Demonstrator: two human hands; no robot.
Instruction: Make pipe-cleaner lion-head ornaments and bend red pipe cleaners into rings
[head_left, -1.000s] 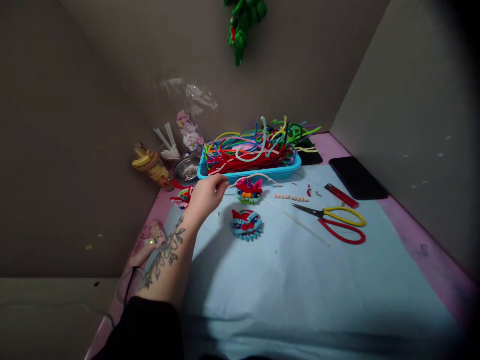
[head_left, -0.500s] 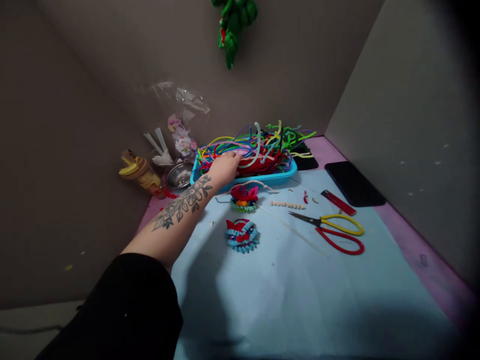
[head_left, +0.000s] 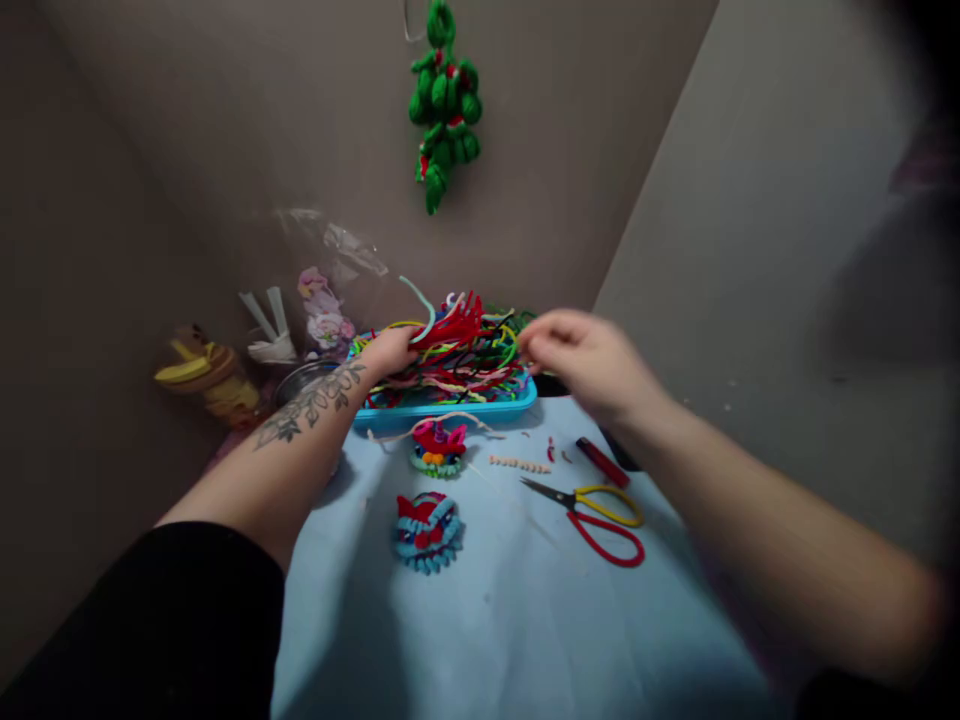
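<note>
A person's left hand [head_left: 390, 350] is at the left side of a blue tray [head_left: 465, 411], fingers curled against red pipe cleaners [head_left: 461, 320] lying inside, slanting up rightward; its grip is hidden. The blurred right hand [head_left: 581, 355], farther from them, hovers to their right, loosely curled, its hold unclear.

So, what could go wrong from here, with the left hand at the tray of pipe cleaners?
The pipe cleaners lie tangled, so pulling some might drag others out of the blue tray. The scissors lie uncovered on the cloth; the right hand could brush them if lowered there.
</note>
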